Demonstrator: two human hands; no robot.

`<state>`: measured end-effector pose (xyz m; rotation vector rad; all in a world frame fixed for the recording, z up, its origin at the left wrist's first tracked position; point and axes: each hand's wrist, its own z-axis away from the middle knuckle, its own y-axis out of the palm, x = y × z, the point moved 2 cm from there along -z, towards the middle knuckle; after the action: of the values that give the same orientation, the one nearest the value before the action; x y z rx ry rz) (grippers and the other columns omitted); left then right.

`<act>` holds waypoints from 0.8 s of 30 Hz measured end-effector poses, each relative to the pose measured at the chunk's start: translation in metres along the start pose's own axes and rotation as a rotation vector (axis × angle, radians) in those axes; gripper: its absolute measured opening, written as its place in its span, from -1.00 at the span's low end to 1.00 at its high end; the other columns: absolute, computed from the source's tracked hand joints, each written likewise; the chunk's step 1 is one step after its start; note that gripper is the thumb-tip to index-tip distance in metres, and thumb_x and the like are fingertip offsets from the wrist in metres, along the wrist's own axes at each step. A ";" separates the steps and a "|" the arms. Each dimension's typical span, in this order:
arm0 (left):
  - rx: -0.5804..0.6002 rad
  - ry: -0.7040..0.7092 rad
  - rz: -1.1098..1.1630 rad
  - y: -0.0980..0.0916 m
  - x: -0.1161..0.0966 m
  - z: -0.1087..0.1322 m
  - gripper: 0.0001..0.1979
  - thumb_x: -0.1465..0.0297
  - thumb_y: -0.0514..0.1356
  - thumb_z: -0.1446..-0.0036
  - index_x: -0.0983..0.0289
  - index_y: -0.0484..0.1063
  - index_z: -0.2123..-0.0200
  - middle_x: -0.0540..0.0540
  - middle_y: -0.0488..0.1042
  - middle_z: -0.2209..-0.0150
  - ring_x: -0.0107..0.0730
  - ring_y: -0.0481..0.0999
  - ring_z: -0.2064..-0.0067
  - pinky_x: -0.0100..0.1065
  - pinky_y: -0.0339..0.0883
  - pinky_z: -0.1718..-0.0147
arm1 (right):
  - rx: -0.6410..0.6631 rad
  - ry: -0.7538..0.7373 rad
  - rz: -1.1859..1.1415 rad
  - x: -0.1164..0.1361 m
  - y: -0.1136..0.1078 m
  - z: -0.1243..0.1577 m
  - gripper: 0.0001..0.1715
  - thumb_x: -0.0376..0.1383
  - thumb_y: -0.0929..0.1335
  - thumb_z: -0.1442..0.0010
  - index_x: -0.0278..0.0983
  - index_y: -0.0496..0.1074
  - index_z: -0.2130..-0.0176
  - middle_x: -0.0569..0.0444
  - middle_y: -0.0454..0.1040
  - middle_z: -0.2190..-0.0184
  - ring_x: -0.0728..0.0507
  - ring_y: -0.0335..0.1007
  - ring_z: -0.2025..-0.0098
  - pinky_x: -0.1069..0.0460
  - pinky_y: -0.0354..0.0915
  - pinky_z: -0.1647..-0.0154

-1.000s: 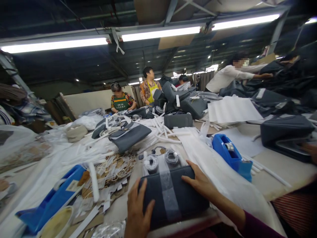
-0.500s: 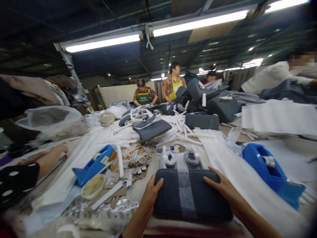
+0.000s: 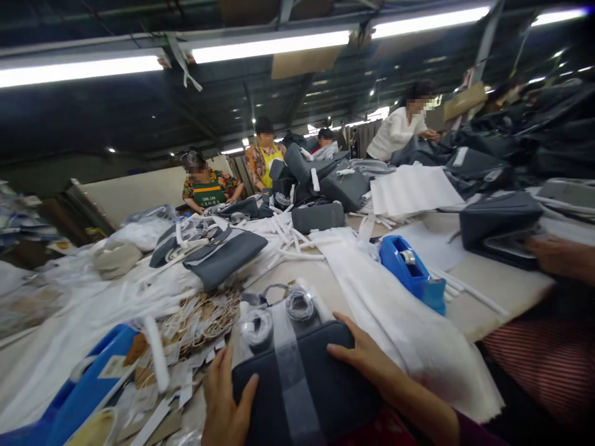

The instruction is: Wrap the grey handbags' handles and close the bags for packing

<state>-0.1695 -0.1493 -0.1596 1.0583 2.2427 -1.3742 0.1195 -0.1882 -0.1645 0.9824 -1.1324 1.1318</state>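
Observation:
A dark blue-grey bag (image 3: 260, 390), flat and rounded at its corners, lies low in front of me, with a strip of clear tape (image 3: 292, 378) running across its middle. My left hand (image 3: 227, 393) grips its left end, thumb on the upper face and fingers along the side. At the far right corner, my right hand (image 3: 365, 359) holds the bag, thumb on top; its other fingers are partly hidden. Two wrapped coils, a left coil (image 3: 256, 327) and a right coil (image 3: 300, 305), sit just beyond the bag's far edge, under or beside the tape.
Blue tape dispensers stand at left (image 3: 88, 378) and right (image 3: 409, 272). Tags with strings (image 3: 199, 328) lie left of the bag; white foam sheet (image 3: 385, 316) stretches rightward. A grey bag (image 3: 225, 254) lies beyond. Another person's hand (image 3: 558, 257) touches a dark bag (image 3: 499, 226); several co-workers are behind.
My view has swung to the right, so a neighbour's arm and dark bags now show there. The bag in my hands sits lower and more tilted in view, still held by both.

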 end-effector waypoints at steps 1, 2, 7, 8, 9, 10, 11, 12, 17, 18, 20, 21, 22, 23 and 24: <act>0.019 0.047 -0.037 0.006 -0.014 -0.012 -0.45 0.27 0.13 -0.17 0.10 0.16 -0.23 0.17 0.19 -0.24 0.01 0.12 -0.29 0.24 0.00 -0.24 | 0.005 0.004 -0.011 0.000 -0.001 0.001 -0.06 -0.16 0.46 0.09 -0.29 0.18 -0.23 -0.08 0.38 -0.11 -0.25 0.35 -0.09 -0.08 0.25 -0.15; 0.086 0.114 -0.072 0.014 -0.030 -0.026 -0.48 0.31 0.10 -0.20 0.10 0.17 -0.23 0.15 0.18 -0.25 -0.05 0.12 -0.29 0.19 0.02 -0.25 | 0.008 0.009 -0.023 0.000 -0.001 0.001 -0.06 -0.16 0.46 0.09 -0.28 0.18 -0.23 -0.08 0.37 -0.12 -0.25 0.34 -0.10 -0.09 0.22 -0.17; 0.478 0.587 -0.102 0.078 -0.113 -0.093 -0.57 0.53 -0.05 -0.24 0.18 0.28 -0.15 0.16 0.33 -0.16 -0.27 0.27 -0.21 -0.06 0.20 -0.20 | -0.011 0.033 -0.111 0.001 -0.010 -0.001 -0.08 -0.12 0.49 0.16 -0.26 0.28 -0.17 -0.09 0.30 -0.19 -0.28 0.21 -0.22 -0.12 0.08 -0.28; 0.545 0.658 -0.107 0.091 -0.123 -0.102 -0.57 0.54 -0.05 -0.24 0.18 0.30 -0.13 0.14 0.37 -0.14 -0.30 0.30 -0.19 -0.08 0.18 -0.21 | 0.001 0.050 -0.149 0.000 -0.012 -0.001 -0.07 -0.10 0.50 0.17 -0.25 0.29 -0.17 -0.11 0.28 -0.20 -0.28 0.19 -0.23 -0.13 0.07 -0.29; 0.607 0.713 -0.113 0.103 -0.130 -0.109 -0.59 0.54 -0.05 -0.25 0.18 0.32 -0.11 0.12 0.41 -0.10 -0.33 0.32 -0.17 -0.10 0.15 -0.23 | 0.022 0.070 -0.192 0.000 -0.015 -0.002 -0.06 -0.08 0.50 0.18 -0.25 0.29 -0.16 -0.12 0.27 -0.21 -0.29 0.18 -0.24 -0.13 0.06 -0.28; 0.664 0.754 -0.118 0.114 -0.135 -0.114 -0.62 0.52 -0.05 -0.26 0.19 0.34 -0.09 0.10 0.44 -0.07 -0.35 0.35 -0.14 -0.11 0.12 -0.24 | 0.044 0.092 -0.239 -0.001 -0.018 -0.002 -0.04 -0.06 0.50 0.19 -0.25 0.28 -0.17 -0.14 0.27 -0.21 -0.29 0.18 -0.24 -0.14 0.07 -0.28; 0.712 0.780 -0.122 0.123 -0.138 -0.118 -0.66 0.48 -0.03 -0.27 0.20 0.35 -0.06 0.09 0.47 -0.03 -0.36 0.38 -0.11 -0.11 0.08 -0.25 | 0.061 0.114 -0.286 -0.002 -0.022 -0.003 -0.01 -0.04 0.50 0.19 -0.27 0.27 -0.18 -0.17 0.27 -0.21 -0.30 0.18 -0.24 -0.14 0.07 -0.27; 0.751 0.789 -0.127 0.130 -0.139 -0.119 -0.69 0.44 -0.02 -0.28 0.20 0.37 -0.03 0.07 0.50 0.00 -0.37 0.41 -0.08 -0.12 0.06 -0.26 | 0.070 0.140 -0.329 -0.003 -0.026 -0.002 0.02 -0.01 0.50 0.20 -0.29 0.25 -0.18 -0.19 0.28 -0.20 -0.30 0.19 -0.23 -0.14 0.08 -0.26; 0.908 0.756 -0.178 0.146 -0.134 -0.117 -0.67 0.35 -0.11 -0.33 0.18 0.46 0.15 0.00 0.56 0.19 -0.38 0.45 0.03 -0.09 0.00 -0.25 | 0.054 0.243 -0.537 -0.017 -0.042 0.000 0.05 -0.05 0.49 0.20 -0.28 0.19 -0.22 -0.20 0.33 -0.14 -0.29 0.27 -0.16 -0.14 0.11 -0.22; 0.932 0.748 -0.183 0.146 -0.133 -0.117 -0.66 0.36 -0.12 -0.33 0.18 0.46 0.17 0.00 0.55 0.20 -0.37 0.44 0.03 -0.09 -0.02 -0.25 | 0.044 0.242 -0.573 -0.021 -0.044 0.000 0.02 -0.09 0.49 0.18 -0.27 0.19 -0.22 -0.20 0.33 -0.13 -0.28 0.28 -0.16 -0.14 0.10 -0.22; 0.974 0.731 -0.181 0.146 -0.132 -0.118 -0.67 0.37 -0.12 -0.33 0.18 0.44 0.15 0.01 0.54 0.16 -0.36 0.41 0.00 -0.10 -0.08 -0.26 | 0.029 0.223 -0.632 -0.032 -0.047 -0.002 -0.02 -0.15 0.47 0.12 -0.27 0.17 -0.23 -0.20 0.33 -0.13 -0.26 0.28 -0.16 -0.14 0.08 -0.23; 0.996 0.723 -0.175 0.146 -0.131 -0.119 -0.67 0.38 -0.12 -0.33 0.17 0.43 0.12 0.01 0.53 0.14 -0.37 0.40 0.00 -0.11 -0.10 -0.27 | 0.030 0.211 -0.662 -0.038 -0.047 -0.004 -0.02 -0.16 0.47 0.12 -0.27 0.15 -0.24 -0.21 0.33 -0.12 -0.26 0.27 -0.16 -0.14 0.08 -0.23; 1.018 0.719 -0.167 0.147 -0.131 -0.120 -0.68 0.39 -0.12 -0.32 0.16 0.42 0.09 0.00 0.52 0.13 -0.37 0.40 -0.01 -0.12 -0.13 -0.27 | 0.036 0.198 -0.693 -0.044 -0.046 -0.006 0.00 -0.17 0.46 0.13 -0.28 0.13 -0.25 -0.22 0.34 -0.12 -0.27 0.27 -0.16 -0.16 0.07 -0.23; 1.039 0.717 -0.160 0.147 -0.130 -0.121 -0.68 0.39 -0.11 -0.32 0.15 0.40 0.06 0.00 0.51 0.11 -0.37 0.39 -0.01 -0.13 -0.15 -0.27 | 0.045 0.188 -0.725 -0.050 -0.045 -0.009 0.04 -0.17 0.46 0.16 -0.28 0.11 -0.26 -0.22 0.34 -0.11 -0.28 0.26 -0.16 -0.17 0.06 -0.23; 1.058 0.716 -0.153 0.148 -0.130 -0.122 -0.67 0.40 -0.11 -0.31 0.14 0.38 0.02 0.01 0.50 0.10 -0.37 0.38 -0.01 -0.13 -0.16 -0.27 | 0.060 0.182 -0.753 -0.055 -0.043 -0.012 0.08 -0.18 0.46 0.19 -0.29 0.09 -0.27 -0.23 0.33 -0.11 -0.29 0.26 -0.16 -0.19 0.06 -0.23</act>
<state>0.0400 -0.0604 -0.1172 1.9631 1.9305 -2.7158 0.1610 -0.1933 -0.2217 1.1849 -0.4986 0.6221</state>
